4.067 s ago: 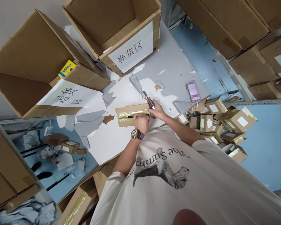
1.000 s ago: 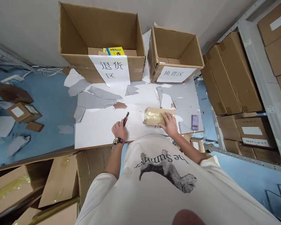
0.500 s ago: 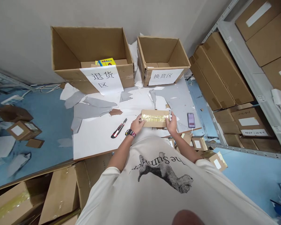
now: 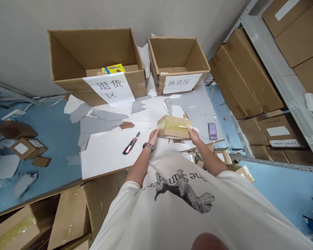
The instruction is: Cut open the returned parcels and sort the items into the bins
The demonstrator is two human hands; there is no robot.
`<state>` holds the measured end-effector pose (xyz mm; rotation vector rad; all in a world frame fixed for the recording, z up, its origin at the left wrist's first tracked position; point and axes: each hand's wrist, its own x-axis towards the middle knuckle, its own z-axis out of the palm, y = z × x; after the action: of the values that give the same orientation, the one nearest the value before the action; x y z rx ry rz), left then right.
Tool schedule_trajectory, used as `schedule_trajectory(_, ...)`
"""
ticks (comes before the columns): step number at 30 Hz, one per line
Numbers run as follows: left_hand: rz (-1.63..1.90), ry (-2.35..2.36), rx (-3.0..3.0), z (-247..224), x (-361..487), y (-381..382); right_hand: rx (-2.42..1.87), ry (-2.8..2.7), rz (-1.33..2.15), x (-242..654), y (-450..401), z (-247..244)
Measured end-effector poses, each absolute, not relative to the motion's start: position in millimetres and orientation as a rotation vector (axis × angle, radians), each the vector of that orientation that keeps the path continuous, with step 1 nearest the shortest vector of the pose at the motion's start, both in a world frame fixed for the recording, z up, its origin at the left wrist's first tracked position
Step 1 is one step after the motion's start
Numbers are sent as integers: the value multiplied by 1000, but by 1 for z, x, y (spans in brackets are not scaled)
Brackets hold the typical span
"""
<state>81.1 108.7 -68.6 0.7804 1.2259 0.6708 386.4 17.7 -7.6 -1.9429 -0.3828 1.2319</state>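
passage: tabletop (image 4: pixel 101 158) left of knife (image 4: pixel 131 143) | ahead: taped box (image 4: pixel 174 129), smaller carton (image 4: pixel 174 52) beyond | right: phone (image 4: pixel 212 131)

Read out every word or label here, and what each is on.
"退货区": left sheet, on the larger carton.
"换货区": right sheet, on the smaller carton.
"The Summer": shirt, upside down, partly overlapped.
Too small or blurred: phone screen, shelf tags, writing on shelf box and lower carton, print on yellow item.
Held box: nothing readable.
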Motion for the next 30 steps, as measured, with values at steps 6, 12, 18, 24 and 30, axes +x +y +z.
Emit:
schedule_trajectory(6,523,950,394,-49,111,105,-1829,-235,1300,412,-1,-9)
schedule_trajectory(12,567,871,403,-39,128,97,-1826,-174,1298,418,-6,-13)
schedule_trajectory(18,713,853,533,-41,139,84,-1811,-142,1306,423,-9,-15)
schedule_trajectory(24,651,901,371,-53,118,85,-1825,-196,1269,411,-3,-18)
schedule_trajectory(30,639,863,333,-53,108,85,-1851,-231,1219,403,3,-18)
